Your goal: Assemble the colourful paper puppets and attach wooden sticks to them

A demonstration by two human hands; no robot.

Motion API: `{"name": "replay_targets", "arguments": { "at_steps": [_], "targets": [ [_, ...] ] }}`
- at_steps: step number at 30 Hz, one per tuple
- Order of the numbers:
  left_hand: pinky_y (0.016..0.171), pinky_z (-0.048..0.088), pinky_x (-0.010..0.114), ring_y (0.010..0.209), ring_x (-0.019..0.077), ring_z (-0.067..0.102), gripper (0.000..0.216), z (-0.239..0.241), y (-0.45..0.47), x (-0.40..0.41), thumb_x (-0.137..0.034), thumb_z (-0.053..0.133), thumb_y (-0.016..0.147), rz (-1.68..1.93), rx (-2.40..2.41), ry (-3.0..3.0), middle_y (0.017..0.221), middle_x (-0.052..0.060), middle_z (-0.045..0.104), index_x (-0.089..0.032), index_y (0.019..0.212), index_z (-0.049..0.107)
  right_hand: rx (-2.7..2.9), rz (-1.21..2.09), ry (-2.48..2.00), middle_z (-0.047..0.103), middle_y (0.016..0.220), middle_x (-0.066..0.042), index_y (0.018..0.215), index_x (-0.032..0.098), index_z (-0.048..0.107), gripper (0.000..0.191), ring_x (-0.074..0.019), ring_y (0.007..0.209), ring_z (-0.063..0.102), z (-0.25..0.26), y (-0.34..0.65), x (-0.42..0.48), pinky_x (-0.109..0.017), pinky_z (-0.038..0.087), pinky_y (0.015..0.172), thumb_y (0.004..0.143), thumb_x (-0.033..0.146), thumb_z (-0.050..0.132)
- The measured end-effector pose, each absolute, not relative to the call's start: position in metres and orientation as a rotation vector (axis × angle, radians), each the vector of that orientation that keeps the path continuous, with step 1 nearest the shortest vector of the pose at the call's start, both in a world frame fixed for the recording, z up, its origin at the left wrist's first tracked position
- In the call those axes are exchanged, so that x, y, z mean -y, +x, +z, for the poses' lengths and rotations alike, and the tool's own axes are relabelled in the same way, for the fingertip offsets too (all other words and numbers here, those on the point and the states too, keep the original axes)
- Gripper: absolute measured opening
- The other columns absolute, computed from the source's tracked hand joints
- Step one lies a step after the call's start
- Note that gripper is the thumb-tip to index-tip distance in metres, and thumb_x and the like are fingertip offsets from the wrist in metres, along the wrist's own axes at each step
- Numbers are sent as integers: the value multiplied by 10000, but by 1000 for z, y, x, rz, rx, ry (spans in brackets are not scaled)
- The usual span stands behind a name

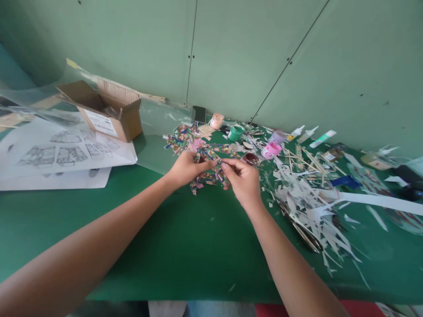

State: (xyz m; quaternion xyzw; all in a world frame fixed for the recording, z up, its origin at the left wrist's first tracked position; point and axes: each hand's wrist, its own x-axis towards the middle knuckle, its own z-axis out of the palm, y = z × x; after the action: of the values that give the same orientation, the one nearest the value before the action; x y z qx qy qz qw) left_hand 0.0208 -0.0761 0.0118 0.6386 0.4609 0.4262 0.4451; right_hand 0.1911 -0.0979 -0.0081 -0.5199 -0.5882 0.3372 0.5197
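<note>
Both my arms reach over a green table. My left hand and my right hand meet over a heap of small colourful printed paper cut-outs. Each hand's fingers are pinched together on one of these pieces, held between the two hands just above the heap. The piece itself is small and partly hidden by my fingertips.
An open cardboard box and large printed sheets lie at the left. Clear plastic film lies behind the heap. Small paint pots, glue bottles, wooden sticks, scissors and white paper scraps crowd the right side.
</note>
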Motion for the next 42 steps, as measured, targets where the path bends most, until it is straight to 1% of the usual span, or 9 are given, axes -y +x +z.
{"name": "replay_targets", "arguments": {
  "at_steps": [5,10,15,20,24,30,34,37,42],
  "targets": [
    [421,268,223,435,64,353,414,11,21,75,-373,771,628,1092,-1225,1630,434,-56,432,-180,465,443,1517,682,-1220,610,591,19,913,203,724,270,-127,463,538,-7,191,99,-254,471,428,792,432,648],
    [404,291,225,414,69,386,392,12,11,63,-410,726,660,1367,-1384,1442,441,-30,473,-179,475,469,1509,682,-1163,626,630,16,929,214,644,337,-117,466,538,-10,193,101,-235,425,459,905,513,491],
    [383,308,215,400,75,407,284,12,0,49,-382,687,680,1650,-1347,1176,450,-42,473,-191,562,513,1928,579,-1134,663,739,-14,847,204,671,166,-125,603,591,-15,182,109,-241,460,592,897,313,557],
    [413,324,206,427,69,422,298,13,1,48,-356,683,685,1714,-1309,1182,450,-38,468,-191,528,492,2358,388,-914,671,950,-80,1100,194,699,253,-194,872,625,-20,148,120,-312,504,787,926,181,516],
    [420,329,213,406,66,401,321,13,6,52,-357,676,701,1674,-1327,1195,432,-41,454,-194,511,474,2537,186,-890,618,984,-117,1198,192,673,297,-244,981,574,-25,131,123,-378,500,872,926,223,557],
    [431,335,217,429,78,438,314,7,7,50,-402,694,686,1643,-1356,1210,451,-31,483,-192,542,510,2552,147,-910,645,917,-67,980,222,741,205,-204,932,580,-30,132,123,-316,499,815,945,218,540],
    [419,311,217,424,74,420,306,6,7,51,-397,691,682,1627,-1335,1225,452,-32,485,-187,536,522,2465,187,-931,669,888,-80,918,186,738,185,-220,925,600,-31,138,120,-340,495,830,931,211,555],
    [416,309,216,422,72,414,303,7,7,53,-401,695,673,1601,-1344,1233,451,-33,488,-184,540,532,2286,347,-969,676,886,-75,859,195,721,159,-206,876,620,-29,145,117,-342,495,810,906,200,569],
    [412,308,230,412,82,418,373,7,9,56,-435,698,665,1535,-1417,1304,436,-23,488,-189,482,486,1850,818,-1001,662,760,-24,645,206,546,138,-143,671,610,-18,158,117,-258,477,595,782,202,565]
  ]
}}
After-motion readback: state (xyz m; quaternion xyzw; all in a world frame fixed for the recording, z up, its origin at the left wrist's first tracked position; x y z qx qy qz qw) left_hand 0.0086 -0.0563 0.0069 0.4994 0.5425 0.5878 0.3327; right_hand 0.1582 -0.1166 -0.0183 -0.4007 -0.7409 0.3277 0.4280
